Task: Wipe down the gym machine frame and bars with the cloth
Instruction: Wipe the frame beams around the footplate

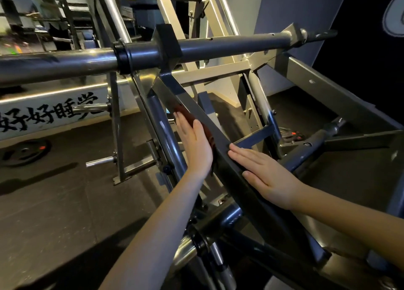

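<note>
Cloth (184, 113) on diagonal beam (211, 120).
Left hand (194, 144) presses it, fingers straight, against the left edge; right hand (263, 171) lies flat on top.

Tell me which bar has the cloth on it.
The slanted square beam, not the round horizontal bar above; the left hand presses the red cloth against it.

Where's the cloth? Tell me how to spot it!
Find the long round bar across the top, then the dark slanted beam running down from it. The left hand presses the cloth flat on the beam's left side. The cloth is dark red, while the beam and bar are grey.
</note>
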The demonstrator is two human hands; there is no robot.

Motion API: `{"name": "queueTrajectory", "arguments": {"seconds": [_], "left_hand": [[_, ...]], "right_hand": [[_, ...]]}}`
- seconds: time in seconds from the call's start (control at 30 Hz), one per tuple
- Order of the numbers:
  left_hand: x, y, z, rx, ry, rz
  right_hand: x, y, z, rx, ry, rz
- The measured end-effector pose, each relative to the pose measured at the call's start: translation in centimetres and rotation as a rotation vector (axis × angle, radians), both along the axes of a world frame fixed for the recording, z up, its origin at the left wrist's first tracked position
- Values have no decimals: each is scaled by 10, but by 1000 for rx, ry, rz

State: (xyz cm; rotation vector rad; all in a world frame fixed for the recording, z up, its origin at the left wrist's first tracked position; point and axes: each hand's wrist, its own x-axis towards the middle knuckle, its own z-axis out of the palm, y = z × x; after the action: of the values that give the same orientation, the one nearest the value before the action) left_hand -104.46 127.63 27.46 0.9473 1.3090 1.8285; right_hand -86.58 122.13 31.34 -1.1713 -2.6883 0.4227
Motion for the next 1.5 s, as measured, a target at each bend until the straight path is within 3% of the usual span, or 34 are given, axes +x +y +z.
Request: {"name": "queueTrajectory", "arguments": {"seconds": [0.13, 0.37, 0.53, 0.8, 0.93, 1.07, 1.27, 1.5], "left_hand": [[18, -20, -12, 31, 75, 4], [-31, 36, 15, -23, -49, 62], [0, -8, -1, 1, 107, -6], [4, -6, -9, -32, 100, 40], [45, -52, -31, 32, 208, 1], [35, -47, -39, 66, 271, -39], [41, -45, -34, 18, 229, 31], [77, -95, -50, 71, 287, -29]], "right_hand": [[0, -1, -3, 11, 15, -10], [0, -3, 4, 9, -38, -13], [0, -4, 5, 32, -56, -17], [-3, -6, 4, 45, -52, -34], [-3, -8, 2, 72, -60, -41], [-2, -9, 6, 92, -126, -43], [-6, -16, 13, 75, -150, -94], [-8, -17, 23, 33, -125, -102]]}}
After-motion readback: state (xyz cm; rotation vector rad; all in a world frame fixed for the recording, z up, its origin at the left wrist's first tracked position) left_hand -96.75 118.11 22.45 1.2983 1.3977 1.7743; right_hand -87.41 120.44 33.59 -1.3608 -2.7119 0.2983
